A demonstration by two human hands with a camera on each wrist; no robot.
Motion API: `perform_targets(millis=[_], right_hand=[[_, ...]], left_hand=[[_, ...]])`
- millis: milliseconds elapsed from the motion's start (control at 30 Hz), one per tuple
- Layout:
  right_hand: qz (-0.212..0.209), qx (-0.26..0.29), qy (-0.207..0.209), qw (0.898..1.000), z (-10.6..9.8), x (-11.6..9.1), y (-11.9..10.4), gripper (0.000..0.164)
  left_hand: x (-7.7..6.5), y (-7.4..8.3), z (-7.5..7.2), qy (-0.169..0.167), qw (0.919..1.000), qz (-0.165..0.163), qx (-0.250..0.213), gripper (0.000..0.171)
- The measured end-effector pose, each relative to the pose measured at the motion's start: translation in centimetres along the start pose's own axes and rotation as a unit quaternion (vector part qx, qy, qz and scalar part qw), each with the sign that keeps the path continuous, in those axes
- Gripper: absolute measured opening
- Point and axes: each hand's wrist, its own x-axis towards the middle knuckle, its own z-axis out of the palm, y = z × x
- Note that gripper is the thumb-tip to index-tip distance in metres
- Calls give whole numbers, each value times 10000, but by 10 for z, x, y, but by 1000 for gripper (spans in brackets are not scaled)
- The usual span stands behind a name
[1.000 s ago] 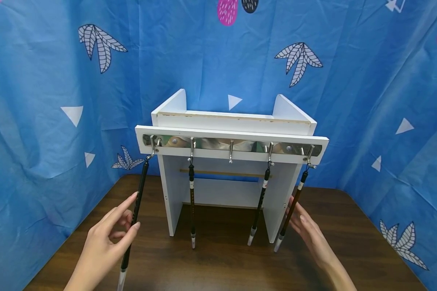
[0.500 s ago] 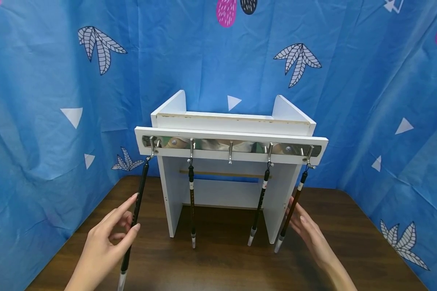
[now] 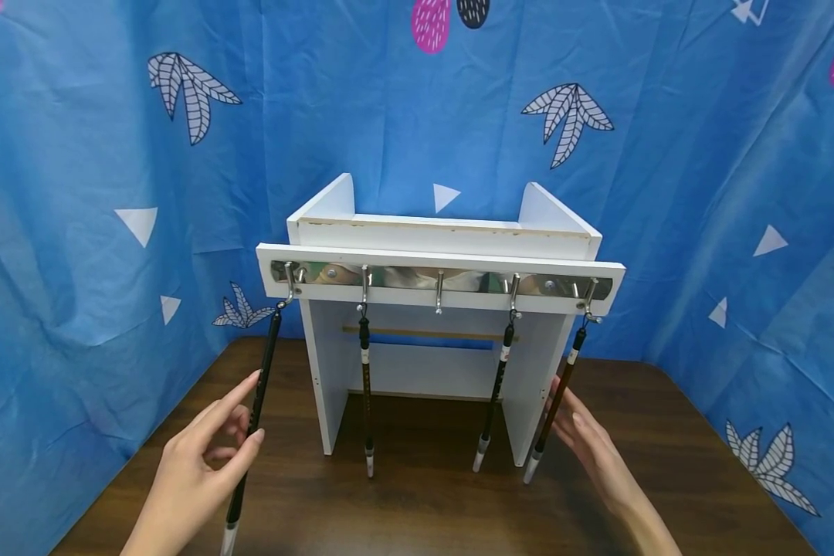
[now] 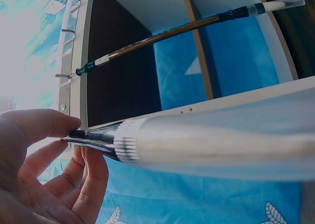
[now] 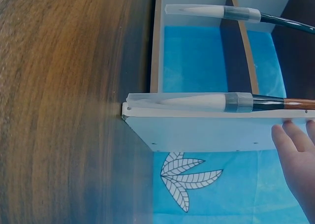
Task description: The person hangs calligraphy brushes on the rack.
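A black calligraphy brush (image 3: 268,351) hangs by its loop from the far-left hook. My left hand (image 3: 198,455) pinches it between thumb and index finger; its clear cap (image 4: 221,145) looms large in the left wrist view. A reddish-brown calligraphy brush (image 3: 564,381) hangs from the far-right hook. My right hand (image 3: 598,455) is just beside and behind that brush, fingers extended, their tips close to the white side panel (image 5: 206,130). Two more brushes hang between: a brown one (image 3: 366,378) and a black one (image 3: 499,378). The middle hook (image 3: 440,292) carries nothing.
The metal hook rail (image 3: 403,276) is fixed to a white board across the front of a white shelf unit (image 3: 445,241). The unit stands on a dark wooden table (image 3: 417,510). Blue patterned curtains (image 3: 389,116) surround it on three sides.
My left hand and the lower part of the black brush have shifted very slightly left. My right hand and the other brushes look the same.
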Motion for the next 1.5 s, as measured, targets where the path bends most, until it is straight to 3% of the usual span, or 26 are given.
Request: perform_targets(millis=[367, 867, 1500], right_hand=[[134, -28, 88, 9999, 2, 1, -3, 46], [-69, 8, -40, 10000, -1, 1, 0, 45], [-38, -25, 20, 10000, -1, 0, 2, 46]], left_hand=[[0, 3, -2, -25, 10000, -46, 23, 69], [2, 2, -1, -1, 10000, -39, 45, 68], [4, 1, -1, 2, 9999, -16, 108, 67]])
